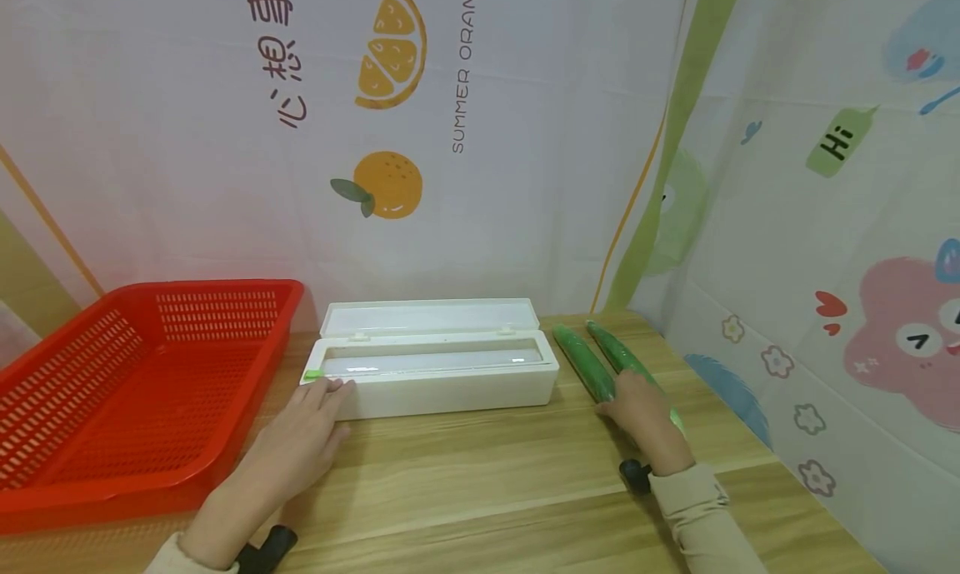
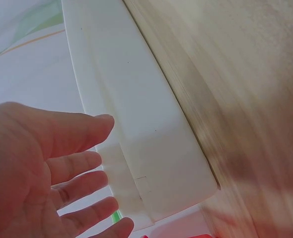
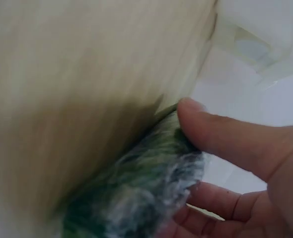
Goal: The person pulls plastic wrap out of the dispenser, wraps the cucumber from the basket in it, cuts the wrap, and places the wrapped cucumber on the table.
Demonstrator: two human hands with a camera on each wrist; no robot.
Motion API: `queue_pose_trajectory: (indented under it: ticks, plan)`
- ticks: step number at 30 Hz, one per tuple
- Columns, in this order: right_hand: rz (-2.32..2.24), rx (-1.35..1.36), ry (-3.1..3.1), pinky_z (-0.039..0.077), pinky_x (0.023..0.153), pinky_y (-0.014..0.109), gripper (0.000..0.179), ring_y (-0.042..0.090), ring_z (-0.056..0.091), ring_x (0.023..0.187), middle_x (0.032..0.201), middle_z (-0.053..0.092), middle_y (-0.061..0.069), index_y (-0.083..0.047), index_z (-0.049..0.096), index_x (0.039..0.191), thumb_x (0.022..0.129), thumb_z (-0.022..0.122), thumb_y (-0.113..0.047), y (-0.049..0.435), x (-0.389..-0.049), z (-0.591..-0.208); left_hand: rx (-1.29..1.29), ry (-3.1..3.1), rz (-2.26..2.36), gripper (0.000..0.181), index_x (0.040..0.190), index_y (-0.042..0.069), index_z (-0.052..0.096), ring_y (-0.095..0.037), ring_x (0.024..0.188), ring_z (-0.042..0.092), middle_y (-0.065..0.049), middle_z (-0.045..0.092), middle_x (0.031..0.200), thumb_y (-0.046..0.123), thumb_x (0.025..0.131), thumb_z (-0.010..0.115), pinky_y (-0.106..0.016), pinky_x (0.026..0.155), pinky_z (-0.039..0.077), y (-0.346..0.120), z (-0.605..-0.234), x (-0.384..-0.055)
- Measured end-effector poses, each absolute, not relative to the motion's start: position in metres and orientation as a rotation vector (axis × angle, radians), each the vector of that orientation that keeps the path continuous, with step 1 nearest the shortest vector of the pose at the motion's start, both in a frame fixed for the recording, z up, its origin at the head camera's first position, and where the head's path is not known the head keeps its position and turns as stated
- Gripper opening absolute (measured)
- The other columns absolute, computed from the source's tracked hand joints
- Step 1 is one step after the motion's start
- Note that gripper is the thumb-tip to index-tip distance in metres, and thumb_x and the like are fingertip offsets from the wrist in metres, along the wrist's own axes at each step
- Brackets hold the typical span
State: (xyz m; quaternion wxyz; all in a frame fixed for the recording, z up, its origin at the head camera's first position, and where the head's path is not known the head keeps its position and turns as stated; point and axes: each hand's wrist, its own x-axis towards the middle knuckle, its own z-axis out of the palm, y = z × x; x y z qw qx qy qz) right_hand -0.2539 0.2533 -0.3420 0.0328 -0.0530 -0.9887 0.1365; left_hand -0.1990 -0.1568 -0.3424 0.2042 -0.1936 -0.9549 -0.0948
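Observation:
A long white cling film dispenser (image 1: 450, 391) stands on the table with its lid (image 1: 431, 317) raised at the back. My left hand (image 1: 300, 436) is at its front left corner, fingertips at the top edge beside a green tab (image 1: 312, 375); its fingers look relaxed in the left wrist view. Two green cucumbers lie right of the dispenser, the left one (image 1: 581, 357) and the right one (image 1: 622, 356). My right hand (image 1: 637, 411) grips a film-wrapped cucumber (image 3: 136, 188) between thumb and fingers. The hand partly hides both cucumbers in the head view.
A red plastic basket (image 1: 172, 391) stands on the left of the wooden table (image 1: 450, 482). Printed cloth (image 1: 487, 224) hangs behind the table and along its right side.

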Motion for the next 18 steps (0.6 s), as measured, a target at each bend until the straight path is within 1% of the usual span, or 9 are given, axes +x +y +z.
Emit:
queue_pose_trajectory:
  ticks: [2,5,13,16,18]
  plan:
    - [0.408,-0.170,-3.048,0.047,0.054,0.036,0.050,0.026,0.057,0.066,0.080,0.058,0.020,0.014,0.049,0.097,0.077,0.075,-0.024,0.2533,-0.2541,-0.3436,-0.540,-2.668,-0.263,0.053,0.126,0.000,0.052,-0.035,0.111,0.047,-0.017,0.053,0.118,0.012,0.079,0.072,-0.050,0.089,0.046,-0.1569,-0.3424,-0.1990]
    - [0.398,-0.175,-3.045,0.048,0.054,0.037,0.051,0.027,0.057,0.066,0.079,0.057,0.020,0.014,0.048,0.097,0.077,0.075,-0.024,0.2532,-0.2550,-0.3451,-0.534,-2.676,-0.264,0.053,0.127,0.000,0.052,-0.035,0.111,0.047,-0.017,0.053,0.119,0.012,0.079,0.072,-0.050,0.089,0.047,-0.1567,-0.3422,-0.1992]
    - [0.396,-0.188,-3.033,0.048,0.058,0.040,0.053,0.030,0.058,0.071,0.085,0.056,0.022,0.012,0.047,0.097,0.076,0.076,-0.027,0.2526,-0.2562,-0.3469,-0.513,-2.710,-0.274,0.054,0.128,0.001,0.051,-0.035,0.113,0.046,-0.018,0.052,0.122,0.013,0.080,0.071,-0.052,0.088,0.047,-0.1556,-0.3414,-0.1985]
    - [0.413,-0.173,-3.027,0.047,0.062,0.042,0.056,0.030,0.056,0.075,0.090,0.054,0.023,0.012,0.045,0.100,0.076,0.076,-0.028,0.2517,-0.2549,-0.3446,-0.510,-2.719,-0.278,0.054,0.129,0.002,0.050,-0.036,0.115,0.046,-0.018,0.052,0.124,0.015,0.081,0.071,-0.053,0.087,0.047,-0.1552,-0.3412,-0.1977]
    - [0.433,-0.132,-3.001,0.047,0.064,0.042,0.054,0.031,0.055,0.078,0.093,0.054,0.024,0.012,0.045,0.101,0.076,0.076,-0.025,0.2506,-0.2542,-0.3422,-0.511,-2.718,-0.282,0.053,0.130,0.002,0.049,-0.037,0.116,0.046,-0.019,0.051,0.125,0.016,0.082,0.069,-0.053,0.088,0.047,-0.1549,-0.3412,-0.1971]
